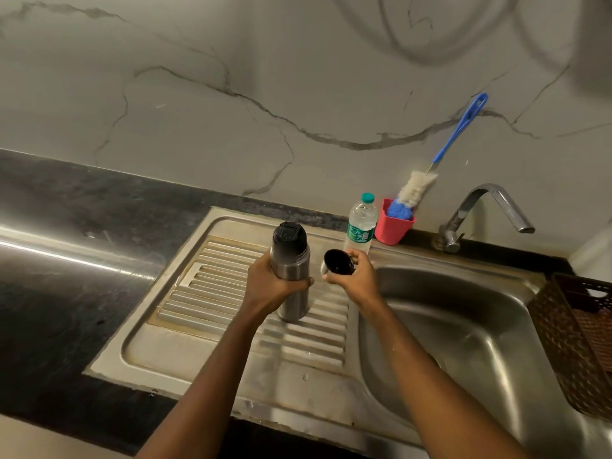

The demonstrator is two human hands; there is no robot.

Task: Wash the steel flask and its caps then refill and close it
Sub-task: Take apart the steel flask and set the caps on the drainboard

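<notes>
The steel flask [291, 260] stands upright on the ribbed drainboard [231, 293] of the sink unit, with its black inner cap [288, 238] on top. My left hand [270, 283] grips the flask around its middle. My right hand [356, 271] holds the outer cup cap [337, 262] just right of the flask, its dark inside facing me. A clear plastic water bottle [361, 225] with a teal lid stands behind my right hand.
A red holder [392, 228] with a blue-handled bottle brush [440, 154] stands at the wall. The tap [480, 210] is over the steel sink basin [463, 326]. A brown basket [576, 339] sits at the right edge. Black countertop [66, 260] lies to the left.
</notes>
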